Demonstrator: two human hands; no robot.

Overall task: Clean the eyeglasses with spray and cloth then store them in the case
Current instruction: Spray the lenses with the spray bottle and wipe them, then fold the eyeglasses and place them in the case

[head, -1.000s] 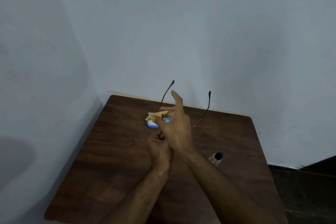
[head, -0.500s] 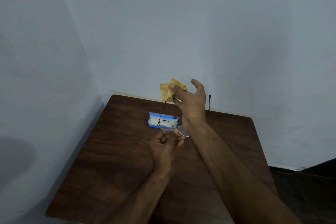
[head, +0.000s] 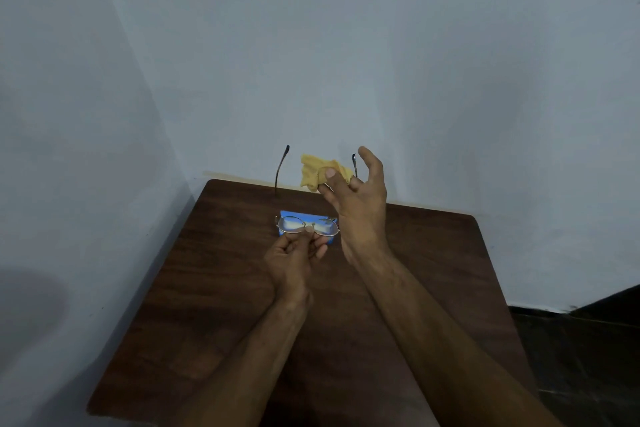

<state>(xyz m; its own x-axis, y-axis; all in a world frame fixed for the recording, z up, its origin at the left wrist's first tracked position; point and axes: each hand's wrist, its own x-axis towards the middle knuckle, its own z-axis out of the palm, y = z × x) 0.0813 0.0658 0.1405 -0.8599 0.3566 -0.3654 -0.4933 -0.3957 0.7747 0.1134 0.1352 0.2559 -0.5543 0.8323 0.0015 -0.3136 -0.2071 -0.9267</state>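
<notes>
My left hand (head: 294, 258) pinches the thin metal eyeglasses (head: 307, 225) at the bridge, above the middle of the table. The lenses face me and both temple arms point away toward the wall. My right hand (head: 358, 199) is raised behind and to the right of the frame. Its thumb and fingers pinch a crumpled yellow cloth (head: 317, 172), clear of the lenses. A blue and white case (head: 331, 240) lies on the table behind the glasses, mostly hidden by them. The spray bottle is not visible.
The dark wooden table (head: 207, 305) stands in a corner, with pale walls on the left and at the back. A dark floor (head: 588, 340) shows past the table's right edge.
My right hand lifted the yellow cloth off the glasses and up toward the wall. The glasses now face me squarely in my left hand. The bottle seen a second ago is hidden.
</notes>
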